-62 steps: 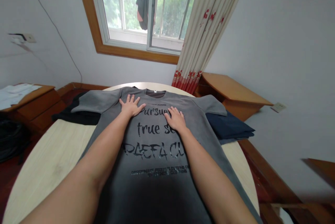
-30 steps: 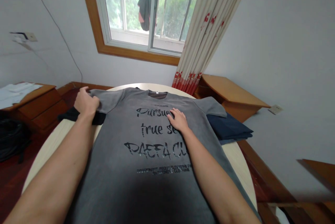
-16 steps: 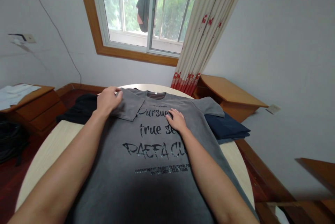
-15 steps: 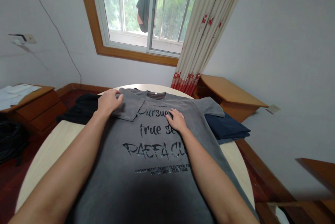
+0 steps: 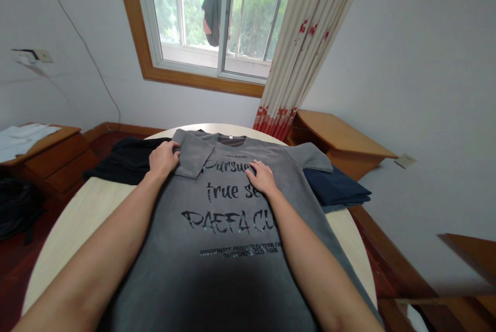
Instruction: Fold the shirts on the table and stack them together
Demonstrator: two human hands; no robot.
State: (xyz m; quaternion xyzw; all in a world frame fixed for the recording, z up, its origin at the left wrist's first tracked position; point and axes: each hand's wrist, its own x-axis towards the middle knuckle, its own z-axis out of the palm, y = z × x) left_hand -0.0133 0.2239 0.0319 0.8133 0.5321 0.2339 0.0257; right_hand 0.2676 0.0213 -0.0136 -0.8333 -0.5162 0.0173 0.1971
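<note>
A grey T-shirt [image 5: 232,218] with dark lettering lies spread on a round pale table [image 5: 73,218], its collar at the far side. The sleeve on the left is folded inward over the shirt's front; the one on the right points outward. At the folded sleeve's left edge is my left hand [image 5: 165,159], its fingers bent and closed on the shirt's edge. My right hand [image 5: 262,177] rests flat on the lettering near the chest, fingers apart, holding nothing.
Black clothing [image 5: 124,161] lies at the table's left, and a folded navy stack [image 5: 337,187] at its right. Behind stand a wooden cabinet [image 5: 341,135] and a curtain [image 5: 302,37]. A black bag [image 5: 17,208] is at far left.
My left hand has moved slightly right and down along the folded sleeve's edge, uncovering more of the black clothing. My right hand has stayed in place.
</note>
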